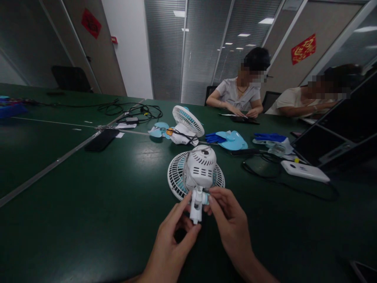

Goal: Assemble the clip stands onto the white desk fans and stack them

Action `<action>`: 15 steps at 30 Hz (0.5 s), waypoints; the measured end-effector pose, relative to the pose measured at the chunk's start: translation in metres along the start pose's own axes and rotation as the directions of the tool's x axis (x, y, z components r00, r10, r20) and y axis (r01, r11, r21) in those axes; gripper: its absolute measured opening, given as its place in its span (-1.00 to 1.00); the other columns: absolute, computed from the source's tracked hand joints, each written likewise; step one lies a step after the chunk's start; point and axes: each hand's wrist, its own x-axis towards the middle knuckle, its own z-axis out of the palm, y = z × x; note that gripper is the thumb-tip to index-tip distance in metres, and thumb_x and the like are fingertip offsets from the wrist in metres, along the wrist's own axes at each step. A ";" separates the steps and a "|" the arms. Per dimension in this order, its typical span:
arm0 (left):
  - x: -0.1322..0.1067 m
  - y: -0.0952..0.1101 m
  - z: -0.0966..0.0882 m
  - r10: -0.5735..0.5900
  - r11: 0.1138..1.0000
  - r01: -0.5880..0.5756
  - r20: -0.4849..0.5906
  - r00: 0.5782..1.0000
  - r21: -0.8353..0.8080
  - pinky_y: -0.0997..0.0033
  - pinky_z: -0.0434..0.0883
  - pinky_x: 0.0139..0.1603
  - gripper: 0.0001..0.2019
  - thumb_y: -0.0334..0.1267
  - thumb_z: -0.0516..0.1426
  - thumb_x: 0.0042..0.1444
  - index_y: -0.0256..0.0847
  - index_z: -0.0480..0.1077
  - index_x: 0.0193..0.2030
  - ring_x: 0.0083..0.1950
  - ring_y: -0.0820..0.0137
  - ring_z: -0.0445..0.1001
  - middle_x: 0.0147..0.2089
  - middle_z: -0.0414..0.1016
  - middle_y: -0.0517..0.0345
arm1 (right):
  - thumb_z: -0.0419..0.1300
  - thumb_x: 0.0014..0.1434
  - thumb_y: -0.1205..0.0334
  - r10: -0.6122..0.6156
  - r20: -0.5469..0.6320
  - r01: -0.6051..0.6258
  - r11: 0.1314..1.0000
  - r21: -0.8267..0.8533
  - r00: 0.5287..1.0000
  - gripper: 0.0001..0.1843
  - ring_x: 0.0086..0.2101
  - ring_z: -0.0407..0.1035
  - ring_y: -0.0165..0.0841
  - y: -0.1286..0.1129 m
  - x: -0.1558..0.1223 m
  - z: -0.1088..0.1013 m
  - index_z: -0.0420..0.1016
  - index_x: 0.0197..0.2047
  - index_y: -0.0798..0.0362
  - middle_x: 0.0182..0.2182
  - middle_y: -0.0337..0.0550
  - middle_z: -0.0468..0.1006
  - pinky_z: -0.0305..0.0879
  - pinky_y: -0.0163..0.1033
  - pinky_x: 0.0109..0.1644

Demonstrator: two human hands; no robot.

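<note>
A small white electric fan (pixel 202 167) lies grille-down on the green table, its motor housing facing up. Its white neck bracket (pixel 195 210) points toward me. My left hand (pixel 173 232) grips that bracket between thumb and fingers from the left. On the other side, my right hand (pixel 229 220) pinches the light blue knob (pixel 205 199) at the bracket's joint. The fan's round grille (pixel 176 177) shows around the housing, with pale blue blades partly visible through it. The undersides of my fingers are hidden.
Beyond it lies a second fan (pixel 185 125) with loose blue blades (pixel 234 140) and gloves nearby. Cables (pixel 132 112) and a black phone-like slab (pixel 102 140) lie left. At right are a white power bank-like device (pixel 304 171) and a dark monitor-like panel (pixel 338 129). Two people sit across the table.
</note>
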 end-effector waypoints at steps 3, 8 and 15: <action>-0.001 0.002 0.000 -0.024 1.000 0.024 -0.006 1.000 -0.004 0.33 0.51 0.02 -0.36 -0.15 0.27 0.29 0.00 0.29 0.49 -0.02 0.31 0.53 0.21 0.53 0.00 | 0.20 0.45 0.07 0.086 0.061 -0.090 0.994 0.059 0.994 -0.82 -0.43 0.49 -0.36 -0.001 0.002 0.002 0.56 -0.05 -0.05 -0.43 -0.28 0.57 0.47 -0.28 -0.31; -0.001 0.003 0.001 -0.047 0.998 0.047 0.000 0.999 -0.030 0.32 0.49 0.03 -0.35 -0.12 0.27 0.29 -0.03 0.27 0.50 -0.01 0.30 0.52 0.18 0.53 -0.01 | 0.26 0.41 0.11 -0.015 0.121 0.028 0.994 -0.107 0.993 -0.83 -0.21 0.56 -0.27 0.002 -0.002 -0.010 0.60 0.01 -0.07 -0.16 -0.15 0.63 0.48 -0.21 -0.13; -0.001 0.003 0.001 -0.043 0.999 0.043 0.006 0.999 -0.021 0.31 0.48 0.04 -0.35 -0.14 0.27 0.29 -0.03 0.27 0.50 -0.03 0.31 0.51 0.18 0.52 0.00 | 0.10 0.50 0.14 -0.079 0.079 0.101 0.939 -0.328 0.994 -0.61 -0.50 0.39 -0.38 -0.002 0.004 -0.011 0.44 -0.41 -0.02 -0.52 -0.28 0.45 0.30 -0.29 -0.40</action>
